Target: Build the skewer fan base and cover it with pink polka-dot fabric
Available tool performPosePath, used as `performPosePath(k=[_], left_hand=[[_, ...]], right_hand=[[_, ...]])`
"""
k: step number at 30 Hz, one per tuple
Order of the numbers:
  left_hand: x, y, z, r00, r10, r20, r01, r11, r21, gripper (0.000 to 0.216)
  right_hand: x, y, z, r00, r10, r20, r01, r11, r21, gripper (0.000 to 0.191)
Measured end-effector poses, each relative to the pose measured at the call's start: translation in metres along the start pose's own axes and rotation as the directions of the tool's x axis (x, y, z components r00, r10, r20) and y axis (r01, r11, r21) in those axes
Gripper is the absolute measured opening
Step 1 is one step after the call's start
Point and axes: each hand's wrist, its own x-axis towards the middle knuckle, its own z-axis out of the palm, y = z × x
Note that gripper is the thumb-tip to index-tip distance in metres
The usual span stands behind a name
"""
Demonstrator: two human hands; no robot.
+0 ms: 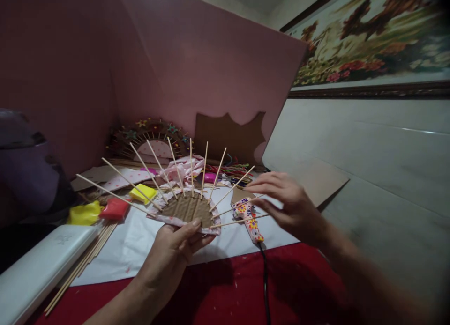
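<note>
My left hand (179,245) grips the lower edge of a half-round cardboard piece (186,211), thumb on its face. The piece has a pink-and-white fabric border, and several thin wooden sticks (191,168) fan out from its curved edge. Off its right side, my right hand (281,201) is held with thumb and fingers apart, at the outer ends of the lowest right sticks (239,220). Whether it touches a stick, I cannot tell. Behind those sticks lies a flower-patterned glue gun (253,229) with a black cord.
White paper (133,250) covers part of the red tabletop (225,292). At left are a white case (45,269), loose sticks (87,252), and yellow (84,213) and red packets (115,209). Pink cloth (184,169), a decorated half-round fan (154,133) and scalloped cardboard (228,137) stand behind.
</note>
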Motion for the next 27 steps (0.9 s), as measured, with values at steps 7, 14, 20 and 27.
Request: performPosePath(k=[7, 14, 20, 27], left_hand=[[-0.004, -0.001, 0.002, 0.999, 0.032, 0.031, -0.032, 0.999, 0.001, 0.021], [-0.003, -0.001, 0.001, 0.997, 0.036, 0.064, -0.037, 0.999, 0.011, 0.016], [-0.004, 0.000, 0.000, 0.998, 0.048, 0.051, -0.050, 0.998, 0.025, 0.009], [-0.004, 0.000, 0.001, 1.000, 0.018, 0.023, -0.018, 1.000, 0.019, 0.017]], right_hand=[[0.019, -0.009, 0.016, 0.918, 0.020, 0.396, 0.043, 0.988, -0.150, 0.008], [0.014, -0.012, 0.014, 0.918, -0.038, 0.395, 0.078, 0.993, -0.087, 0.013], [0.010, -0.017, 0.016, 0.926, -0.041, 0.376, 0.073, 0.995, -0.072, 0.015], [0.006, -0.015, 0.021, 0.942, -0.085, 0.324, 0.142, 0.978, -0.156, 0.022]])
